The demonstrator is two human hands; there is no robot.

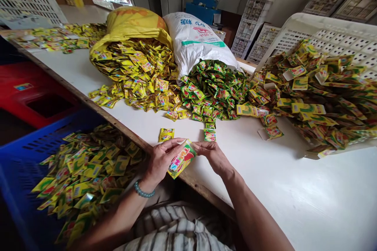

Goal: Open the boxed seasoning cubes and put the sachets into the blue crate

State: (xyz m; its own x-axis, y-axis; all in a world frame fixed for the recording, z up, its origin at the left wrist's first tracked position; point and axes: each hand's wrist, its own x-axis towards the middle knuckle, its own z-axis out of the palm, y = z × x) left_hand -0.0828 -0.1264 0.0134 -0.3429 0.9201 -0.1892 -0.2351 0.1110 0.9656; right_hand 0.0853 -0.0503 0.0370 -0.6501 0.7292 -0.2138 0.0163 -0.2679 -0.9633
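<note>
Over the front edge of the white table [235,157], my left hand [160,160] is closed around a small flat candy box [182,159], yellow and green with "TWINS" lettering. At the box's upper end, the fingers of my right hand [210,153] are pressed together on its top edge; whether they also pinch a sachet is hidden. Just beyond my hands lie a yellow candy sachet [166,134] on the left and a green candy sachet [209,135] on the right. A beaded bracelet [143,190] circles my left wrist.
Yellow sachets spill from a yellow sack [135,17], green ones from a white sack [191,27]. At right, a tipped white crate [318,27] pours out flat boxes. A blue crate [17,180] of filled-looking boxes stands below the table's left edge, beside a red stool [29,82].
</note>
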